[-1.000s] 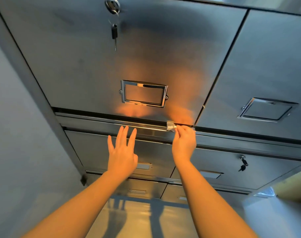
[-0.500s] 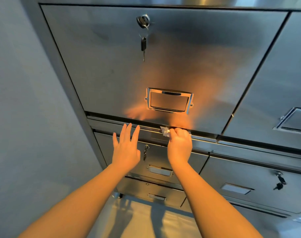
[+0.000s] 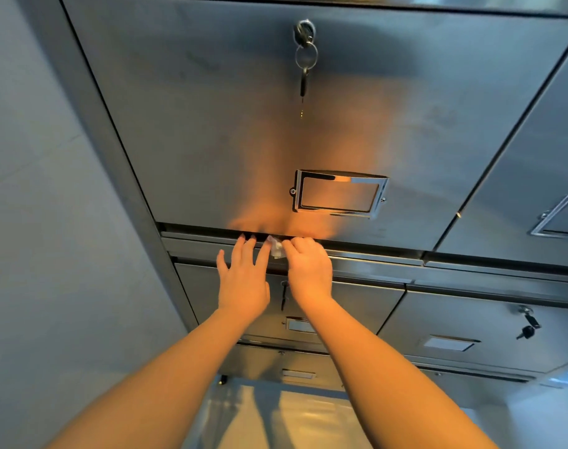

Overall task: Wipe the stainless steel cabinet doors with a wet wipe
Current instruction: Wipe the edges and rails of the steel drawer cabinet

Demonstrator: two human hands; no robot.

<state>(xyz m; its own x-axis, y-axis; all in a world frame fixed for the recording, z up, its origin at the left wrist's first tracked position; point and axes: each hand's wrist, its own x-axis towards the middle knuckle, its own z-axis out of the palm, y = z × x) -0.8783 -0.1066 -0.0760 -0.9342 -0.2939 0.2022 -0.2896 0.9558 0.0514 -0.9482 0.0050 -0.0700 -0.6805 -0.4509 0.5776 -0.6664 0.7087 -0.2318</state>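
— What's on the far left?

— I see one plain grey wall [image 3: 49,222], then the cabinet's steel edge. The big upper door [image 3: 211,124] fills most of my view.

— And the hands?

— Two. My left hand [image 3: 242,283] lies flat, fingers straight and spread, the fingertips reaching the dark gap under the upper door. Just beside it, my right hand [image 3: 308,270] is curled, pinching one small white wet wipe [image 3: 275,247] against the strip along the door's lower edge. The wipe sits between the two hands, touching the left forefinger.

— Keys?

— I count three sets: one on a ring hanging from the upper door's lock [image 3: 304,30], one partly hidden behind my hands [image 3: 284,296], one in the lower right drawer [image 3: 527,325].

— Label frames?

— One chrome frame [image 3: 339,194] on the upper door, a second [image 3: 559,218] cut off at the right edge. Lower drawers carry smaller ones; I can make out three.
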